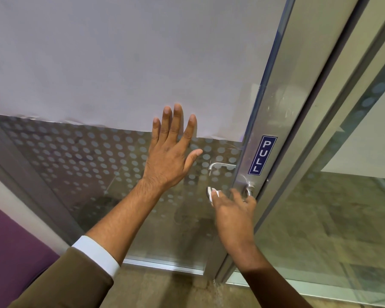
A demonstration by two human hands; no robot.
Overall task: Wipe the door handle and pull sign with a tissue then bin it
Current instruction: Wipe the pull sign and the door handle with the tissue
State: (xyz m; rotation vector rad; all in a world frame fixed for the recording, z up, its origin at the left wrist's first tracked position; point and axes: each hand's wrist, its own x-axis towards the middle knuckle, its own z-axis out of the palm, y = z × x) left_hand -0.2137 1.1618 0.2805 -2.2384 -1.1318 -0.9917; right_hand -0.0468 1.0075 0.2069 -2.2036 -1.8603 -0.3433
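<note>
Two hands in view, one door, one handle on the near side, one sign, one tissue.

Left hand: flat and released, five fingers spread, palm pressed against the glass door. Fingertips overlapping the lower edge of the white sheet covering the upper glass; heel of the palm over the dotted frosted band. Brown sleeve with white cuff at the forearm.

Right hand: clenched around the handle, grasping the tissue against it. Only a small white fold of tissue visible at the thumb side, touching the rounded free end of the lever. Handle base mounted on the metal door frame, just beside the fingers.

Second lever visible through the glass, on the far side of the door, above the right hand.

Sign: blue, upright, white letters PULL, fixed to the frame directly above the handle base, apart from both hands.

Edges and room: frame edge running diagonally right of the handle; adjacent glass panel beyond it. Open floor below the door between both forearms. Purple surface at far left, well apart from the hands.
</note>
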